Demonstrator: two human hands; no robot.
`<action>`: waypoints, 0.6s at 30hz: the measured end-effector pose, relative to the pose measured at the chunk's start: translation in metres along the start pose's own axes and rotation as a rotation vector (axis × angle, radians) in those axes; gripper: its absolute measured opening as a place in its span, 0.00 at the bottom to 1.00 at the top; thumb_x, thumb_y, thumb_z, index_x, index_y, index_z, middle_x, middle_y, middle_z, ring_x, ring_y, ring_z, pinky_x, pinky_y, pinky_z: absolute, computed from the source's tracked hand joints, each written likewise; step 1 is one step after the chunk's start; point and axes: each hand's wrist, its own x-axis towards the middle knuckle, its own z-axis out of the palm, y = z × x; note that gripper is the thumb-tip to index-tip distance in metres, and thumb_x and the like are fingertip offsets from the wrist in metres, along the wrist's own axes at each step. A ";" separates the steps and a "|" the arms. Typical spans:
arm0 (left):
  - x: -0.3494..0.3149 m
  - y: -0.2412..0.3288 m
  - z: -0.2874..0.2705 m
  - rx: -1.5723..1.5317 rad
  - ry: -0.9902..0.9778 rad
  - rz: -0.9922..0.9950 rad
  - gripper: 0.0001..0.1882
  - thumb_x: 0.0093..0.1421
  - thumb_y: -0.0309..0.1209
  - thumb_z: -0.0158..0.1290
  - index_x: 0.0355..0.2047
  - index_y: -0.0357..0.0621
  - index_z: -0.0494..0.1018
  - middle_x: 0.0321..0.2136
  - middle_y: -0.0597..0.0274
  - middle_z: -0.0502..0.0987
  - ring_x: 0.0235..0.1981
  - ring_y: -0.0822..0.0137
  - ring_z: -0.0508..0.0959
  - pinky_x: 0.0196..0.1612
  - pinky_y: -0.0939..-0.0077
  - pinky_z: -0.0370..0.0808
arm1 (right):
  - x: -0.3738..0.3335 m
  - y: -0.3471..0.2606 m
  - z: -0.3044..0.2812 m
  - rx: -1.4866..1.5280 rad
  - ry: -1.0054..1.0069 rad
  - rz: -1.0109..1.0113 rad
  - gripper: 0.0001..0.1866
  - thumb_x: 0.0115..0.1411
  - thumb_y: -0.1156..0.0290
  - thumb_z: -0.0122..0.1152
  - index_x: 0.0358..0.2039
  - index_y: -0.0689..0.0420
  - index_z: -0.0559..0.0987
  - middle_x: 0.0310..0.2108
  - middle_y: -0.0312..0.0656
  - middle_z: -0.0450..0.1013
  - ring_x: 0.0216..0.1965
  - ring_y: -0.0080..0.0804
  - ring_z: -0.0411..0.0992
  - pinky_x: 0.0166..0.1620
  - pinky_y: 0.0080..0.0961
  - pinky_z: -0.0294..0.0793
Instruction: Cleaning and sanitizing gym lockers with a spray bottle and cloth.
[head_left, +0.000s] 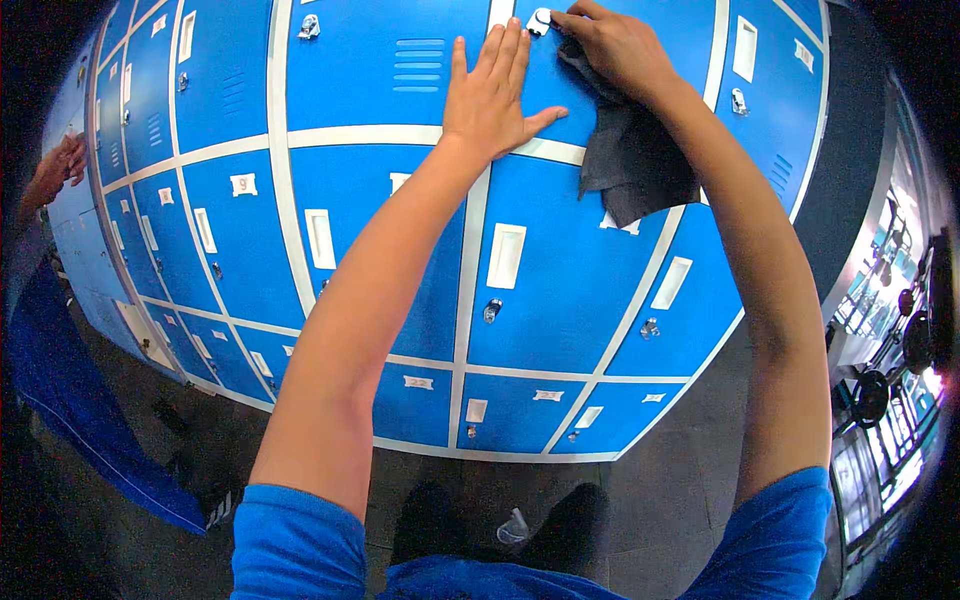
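Note:
Both arms reach up to a bank of blue lockers (570,260) with white frames. My left hand (490,95) lies flat, fingers spread, across the white upright between two upper doors. To its right, my right hand (622,50) is closed on a dark grey cloth (640,150), which hangs down over the doors below. Its fingertips are at a small metal lock latch (540,22) on an upper door. Part of the cloth is hidden behind the right hand and forearm.
Recessed white handles (507,256) and metal latches (492,310) dot the doors. At the far left are another person's hand (65,168) and blue trouser leg (95,440). A small transparent plastic object (513,527) lies on the dark floor near my legs. Gym equipment (872,395) stands at right.

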 end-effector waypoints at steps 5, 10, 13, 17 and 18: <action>0.000 0.003 -0.001 -0.004 -0.014 -0.002 0.54 0.55 0.70 0.47 0.68 0.38 0.57 0.70 0.53 0.56 0.71 0.58 0.55 0.67 0.37 0.50 | 0.001 0.016 0.003 0.027 0.032 -0.062 0.13 0.54 0.70 0.60 0.39 0.54 0.84 0.35 0.45 0.78 0.33 0.49 0.78 0.36 0.42 0.77; -0.002 0.002 -0.002 0.003 -0.021 -0.010 0.53 0.56 0.70 0.47 0.68 0.38 0.57 0.70 0.53 0.55 0.71 0.58 0.55 0.67 0.37 0.51 | 0.005 0.014 0.007 0.004 0.033 -0.036 0.11 0.54 0.69 0.60 0.37 0.53 0.84 0.34 0.44 0.78 0.32 0.48 0.78 0.35 0.41 0.77; -0.001 0.003 -0.001 -0.003 -0.014 -0.004 0.53 0.56 0.69 0.47 0.68 0.38 0.57 0.70 0.53 0.55 0.71 0.58 0.55 0.67 0.37 0.51 | 0.007 0.014 0.004 -0.004 0.026 -0.086 0.10 0.54 0.69 0.60 0.36 0.53 0.84 0.33 0.44 0.78 0.31 0.47 0.78 0.35 0.42 0.77; -0.003 0.000 -0.001 -0.005 -0.021 0.002 0.54 0.57 0.69 0.46 0.68 0.36 0.56 0.70 0.51 0.55 0.71 0.57 0.54 0.66 0.36 0.50 | 0.020 0.005 0.004 -0.076 -0.090 -0.130 0.09 0.54 0.68 0.60 0.36 0.53 0.83 0.32 0.46 0.78 0.31 0.48 0.78 0.34 0.42 0.77; -0.003 0.000 -0.001 -0.004 -0.026 0.003 0.54 0.57 0.69 0.46 0.68 0.36 0.56 0.70 0.51 0.55 0.71 0.57 0.54 0.66 0.36 0.50 | 0.024 0.005 0.003 -0.061 -0.112 -0.152 0.09 0.55 0.68 0.60 0.36 0.53 0.83 0.31 0.47 0.78 0.31 0.49 0.78 0.34 0.42 0.77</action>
